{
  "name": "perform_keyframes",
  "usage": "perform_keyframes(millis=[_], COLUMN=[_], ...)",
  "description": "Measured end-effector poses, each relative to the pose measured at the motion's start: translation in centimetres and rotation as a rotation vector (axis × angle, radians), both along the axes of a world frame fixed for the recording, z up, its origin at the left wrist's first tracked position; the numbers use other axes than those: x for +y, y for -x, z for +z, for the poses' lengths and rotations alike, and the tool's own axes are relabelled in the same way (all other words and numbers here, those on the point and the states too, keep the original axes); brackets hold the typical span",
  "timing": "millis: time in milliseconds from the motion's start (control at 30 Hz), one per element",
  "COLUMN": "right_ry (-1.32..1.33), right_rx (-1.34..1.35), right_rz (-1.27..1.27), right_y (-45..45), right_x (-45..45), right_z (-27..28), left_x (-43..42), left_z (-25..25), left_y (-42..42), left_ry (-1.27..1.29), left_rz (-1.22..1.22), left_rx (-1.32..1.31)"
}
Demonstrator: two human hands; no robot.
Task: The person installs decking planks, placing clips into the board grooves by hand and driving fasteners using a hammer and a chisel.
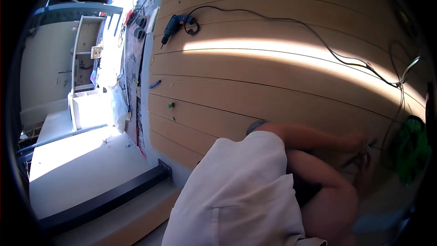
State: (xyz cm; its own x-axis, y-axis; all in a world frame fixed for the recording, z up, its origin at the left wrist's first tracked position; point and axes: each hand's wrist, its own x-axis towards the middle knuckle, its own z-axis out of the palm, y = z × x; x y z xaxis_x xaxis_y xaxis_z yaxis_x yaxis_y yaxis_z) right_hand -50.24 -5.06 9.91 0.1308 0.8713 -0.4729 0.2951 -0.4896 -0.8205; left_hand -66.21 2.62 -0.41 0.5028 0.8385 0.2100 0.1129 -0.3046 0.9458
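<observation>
Neither of my own hands shows in the head view. In front of me another person in a white shirt [241, 196] bends over in a crouch, seen from behind. That person's arm [314, 137] reaches to the right past a bare knee [339, 196]. Their two hands [362, 150] meet around a small metallic piece [367, 148], too dark and small to name. Below it lies a thin dark strip or tool I cannot make out.
A blue corded drill [172, 29] lies on the brown plank floor [218, 95]; its cable [314, 32] runs right. Nearby are a blue marker-like item [155, 84] and a small green piece [171, 105]. A green bundle [412, 150] sits right, a dark beam [104, 198] lower left.
</observation>
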Motion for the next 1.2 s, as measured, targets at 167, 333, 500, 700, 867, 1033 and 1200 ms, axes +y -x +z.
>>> perform_keyframes(millis=[167,333,500,700,867,1033,1200], right_ry=[-0.057,-0.164,-0.182,-0.189,-0.060,0.069,0.101], right_rx=[-0.073,0.180,0.104,-0.134,-0.085,0.245,0.302], right_rz=[-0.085,-0.344,-0.229,-0.219,-0.117,-0.330,-0.373], right_y=[-1.2,0.1,1.8,4.8,4.1,3.3,1.1], right_x=[-2.8,-6.1,-8.0,-6.5,-5.8,-6.2,-8.7], right_z=[-0.3,-3.5,-6.2,-6.2,-8.0,-7.0,-12.1], left_x=[-2.2,-2.4,-4.9,-4.7,-3.8,-2.4,-0.5], left_z=[4.7,8.5,1.5,-2.0,-2.1,-1.4,2.0], left_y=[-1.7,0.3,2.1,4.5,5.6,6.6,11.8], left_ry=[0.525,0.794,0.664,0.671,0.761,0.781,0.383], left_rz=[-0.099,-0.326,-0.316,-0.224,-0.242,-0.230,0.038], left_rx=[-0.032,0.019,0.208,0.281,0.316,0.356,0.538])
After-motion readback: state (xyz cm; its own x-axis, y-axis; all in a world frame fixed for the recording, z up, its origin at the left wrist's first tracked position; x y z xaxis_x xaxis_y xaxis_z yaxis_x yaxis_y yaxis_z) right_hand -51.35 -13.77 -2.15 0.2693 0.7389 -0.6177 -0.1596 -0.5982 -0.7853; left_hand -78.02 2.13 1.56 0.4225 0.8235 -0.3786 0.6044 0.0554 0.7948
